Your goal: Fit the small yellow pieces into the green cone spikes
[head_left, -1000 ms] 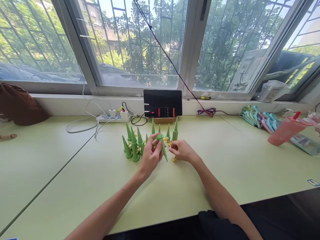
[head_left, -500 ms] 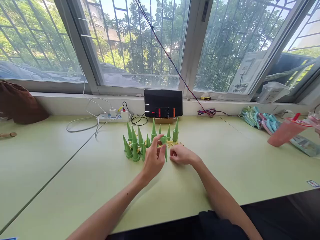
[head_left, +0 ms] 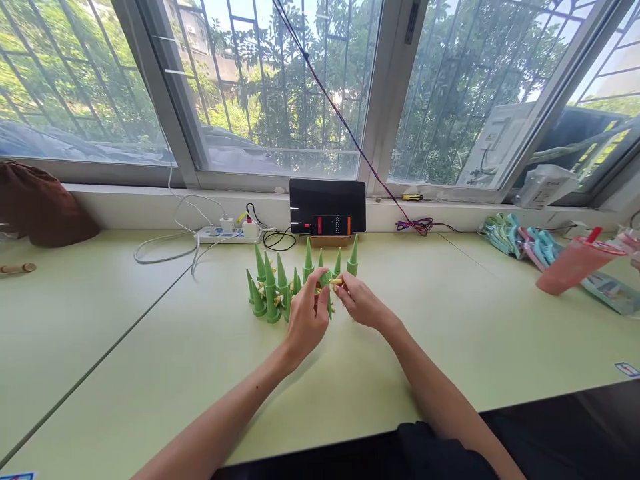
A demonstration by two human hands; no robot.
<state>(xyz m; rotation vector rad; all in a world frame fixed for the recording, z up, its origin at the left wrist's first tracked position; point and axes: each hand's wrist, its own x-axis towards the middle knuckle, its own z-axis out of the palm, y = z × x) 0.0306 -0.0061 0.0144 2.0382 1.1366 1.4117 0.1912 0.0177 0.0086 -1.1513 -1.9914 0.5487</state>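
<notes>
A cluster of green cone-topped pieces (head_left: pixel 271 293) stands upright on the pale green table (head_left: pixel 200 387), with small yellow pieces among them. My left hand (head_left: pixel 309 313) is closed on a green piece (head_left: pixel 325 279), part of which shows between thumb and index finger. Just right of it, my right hand (head_left: pixel 361 300) pinches a small yellow peg-like piece (head_left: pixel 335 281) close to the green one. Whether the two pieces touch, I cannot tell. Several more green cones (head_left: pixel 353 257) stand behind my hands, partly hidden by them.
A dark tablet (head_left: pixel 327 200) with a phone before it leans against the sill. Left of it lies a white power strip (head_left: pixel 227 235) with cables. To the right are a red tumbler (head_left: pixel 570 265) and plastic packets (head_left: pixel 510 233). A brown bag (head_left: pixel 45 207) sits far left.
My right hand has risen from the tabletop beside the yellow pieces and moved to the green piece, now with a yellow piece in its fingers. My left hand has barely moved.
</notes>
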